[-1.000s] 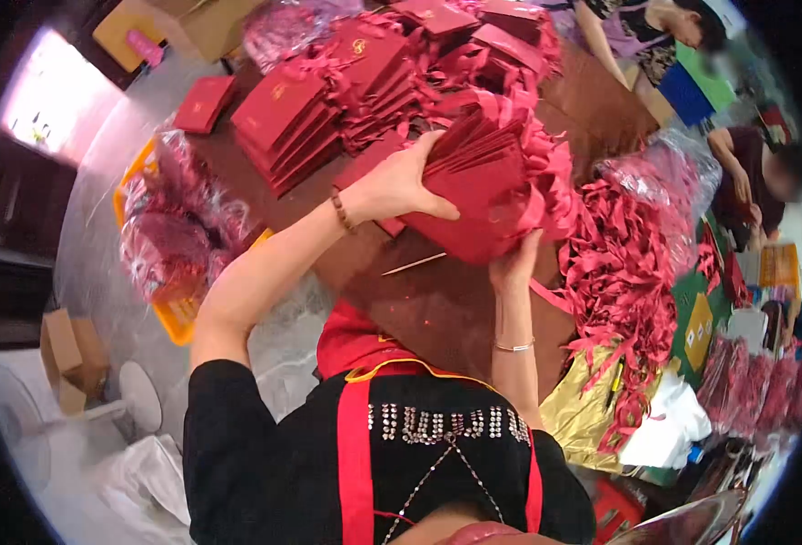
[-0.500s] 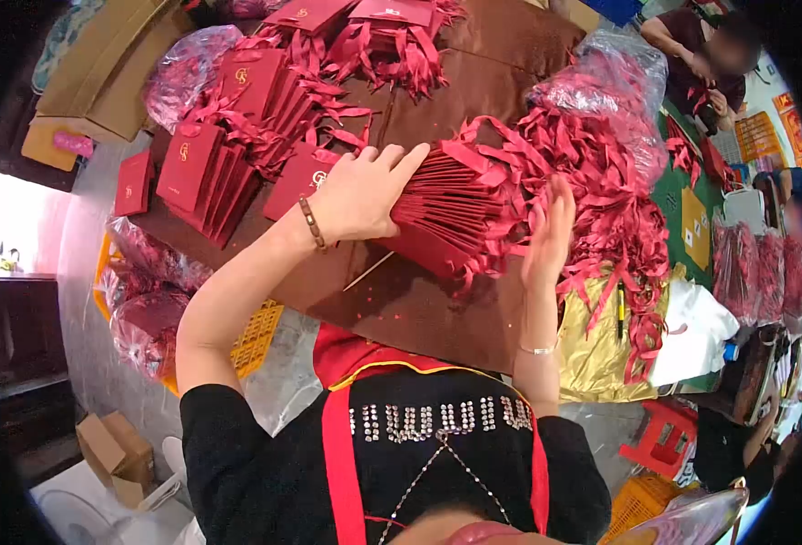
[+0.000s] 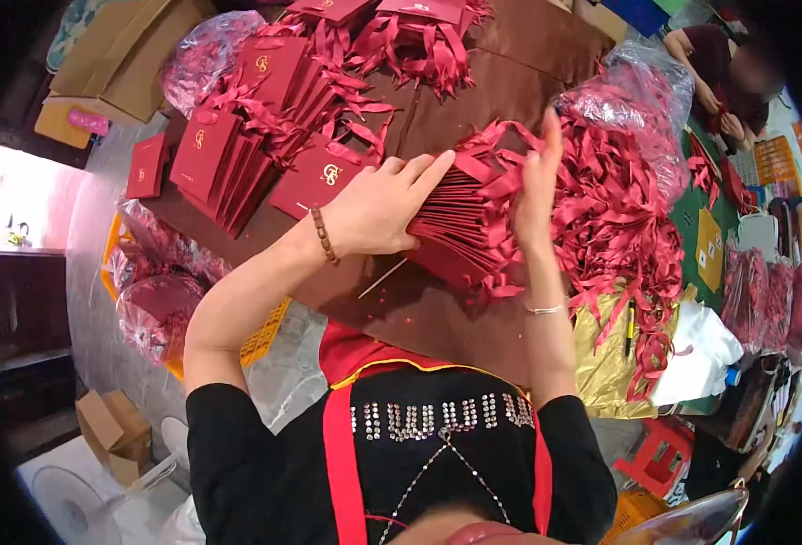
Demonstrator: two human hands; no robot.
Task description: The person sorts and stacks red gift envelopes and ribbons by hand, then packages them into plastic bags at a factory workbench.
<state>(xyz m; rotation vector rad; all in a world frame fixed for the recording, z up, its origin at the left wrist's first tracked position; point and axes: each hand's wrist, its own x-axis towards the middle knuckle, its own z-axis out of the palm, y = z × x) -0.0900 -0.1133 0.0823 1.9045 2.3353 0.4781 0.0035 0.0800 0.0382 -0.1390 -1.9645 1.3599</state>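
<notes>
My left hand (image 3: 378,207), with a beaded bracelet at the wrist, grips the left end of a fanned stack of dark red paper bags (image 3: 460,222). Its fingers lie over the upper side and the thumb is at the lower side. My right hand (image 3: 537,195) stands edge-on at the right end of the stack, beside the red ribbon handles (image 3: 501,173). Its fingers are stretched out and it grips nothing visible. Just left of my left hand, a red bag with a gold logo (image 3: 321,177) lies on the brown tabletop (image 3: 419,318).
More red bags (image 3: 206,154) stand in rows at the left. A ribbon heap (image 3: 614,209) and a plastic-wrapped bundle (image 3: 642,100) are at the right. A thin stick (image 3: 383,277) lies near the front edge. Another person (image 3: 728,82) is at the far right.
The view has shifted, so the table appears slightly further right and lower. My left hand still grips the stack; my right hand has come closer to its ribbon end.
</notes>
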